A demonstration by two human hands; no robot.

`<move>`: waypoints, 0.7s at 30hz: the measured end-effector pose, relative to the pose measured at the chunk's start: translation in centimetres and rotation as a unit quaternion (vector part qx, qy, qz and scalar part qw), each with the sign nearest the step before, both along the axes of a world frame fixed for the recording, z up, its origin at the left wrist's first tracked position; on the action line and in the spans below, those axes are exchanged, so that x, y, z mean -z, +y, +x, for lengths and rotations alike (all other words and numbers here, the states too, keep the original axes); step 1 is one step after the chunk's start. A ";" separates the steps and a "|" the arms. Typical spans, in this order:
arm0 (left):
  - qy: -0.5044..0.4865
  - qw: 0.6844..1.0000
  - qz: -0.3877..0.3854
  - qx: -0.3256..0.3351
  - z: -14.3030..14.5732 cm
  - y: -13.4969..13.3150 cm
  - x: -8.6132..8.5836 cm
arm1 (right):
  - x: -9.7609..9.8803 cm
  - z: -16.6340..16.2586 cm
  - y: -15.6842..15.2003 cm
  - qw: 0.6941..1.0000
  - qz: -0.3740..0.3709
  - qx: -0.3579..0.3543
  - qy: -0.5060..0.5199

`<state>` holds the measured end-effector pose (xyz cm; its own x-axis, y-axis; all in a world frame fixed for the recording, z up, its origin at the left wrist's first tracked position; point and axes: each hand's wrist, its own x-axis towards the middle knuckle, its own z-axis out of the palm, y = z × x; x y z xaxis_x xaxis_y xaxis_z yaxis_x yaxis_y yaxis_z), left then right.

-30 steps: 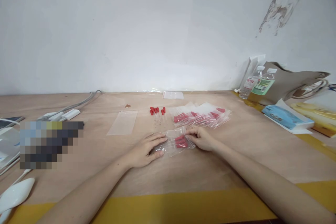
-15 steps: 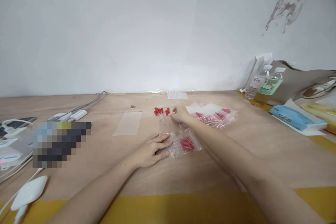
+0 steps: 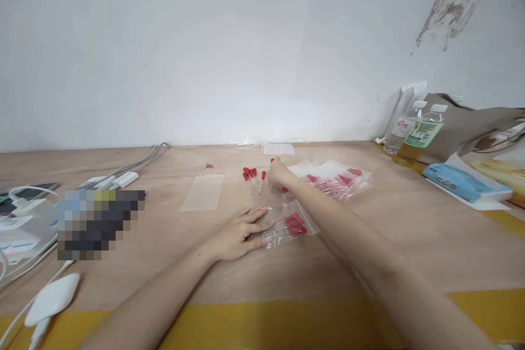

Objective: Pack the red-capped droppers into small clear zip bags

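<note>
My left hand [image 3: 241, 232] lies flat, fingers stretched, on the left end of a small clear bag [image 3: 289, 227] that holds several red-capped pins. My right hand [image 3: 280, 171] reaches past the bag and pinches one red-capped pin [image 3: 272, 161] lifted off the wooden table [image 3: 164, 240]. Just left of that hand, a row of loose red-capped pins [image 3: 252, 176] lies on the table. To its right sits a pile of filled clear bags [image 3: 334, 179]. An empty clear bag [image 3: 203, 191] lies flat further left.
Another clear bag [image 3: 278, 148] lies by the wall. Two water bottles [image 3: 414, 130], a brown paper bag [image 3: 471, 126] and a blue packet [image 3: 465, 183] stand at the right. Cables and white adapters [image 3: 109, 180], a white device [image 3: 51, 298] sit at the left. A yellow strip marks the near edge.
My right hand left the bag, reached forward to the loose pins and lifted one off the table. My left hand stayed flat on the bag. The view shifted slightly left.
</note>
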<state>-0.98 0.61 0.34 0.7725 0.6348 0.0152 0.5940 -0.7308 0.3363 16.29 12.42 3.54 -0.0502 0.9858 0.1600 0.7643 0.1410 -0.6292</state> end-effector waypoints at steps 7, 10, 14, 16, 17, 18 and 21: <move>0.010 1.000 -0.006 -0.001 0.0 0.1 -0.1 | 1.0 8.3 -7.1 0.965 0.030 0.004 0.259; 0.013 1.000 -0.005 0.001 -0.1 0.2 -0.2 | 2.9 10.7 -8.9 0.935 0.081 0.043 0.344; 0.011 1.000 -0.005 0.007 -0.1 0.2 -0.2 | 5.2 10.9 -9.3 0.895 0.097 0.074 0.429; 0.011 1.000 -0.003 0.011 -0.2 0.2 -0.2 | 5.9 10.2 -9.3 0.879 0.070 0.073 0.465; 0.012 1.000 -0.002 0.015 -0.2 0.2 -0.2 | 6.0 9.9 -9.4 0.872 0.048 0.070 0.483; 0.013 1.000 -0.002 0.021 -0.2 0.2 -0.2 | 6.1 9.5 -9.5 0.863 0.025 0.067 0.499; 0.019 0.999 0.003 0.035 -0.1 0.1 -0.1 | 6.1 8.9 -10.2 0.844 -0.027 0.053 0.534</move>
<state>-1.13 0.74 0.42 0.8149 0.5795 -0.0113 0.5540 -0.7731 0.3089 25.21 2.20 -2.55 0.1820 0.9832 0.0131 -0.2354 0.0565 -0.9703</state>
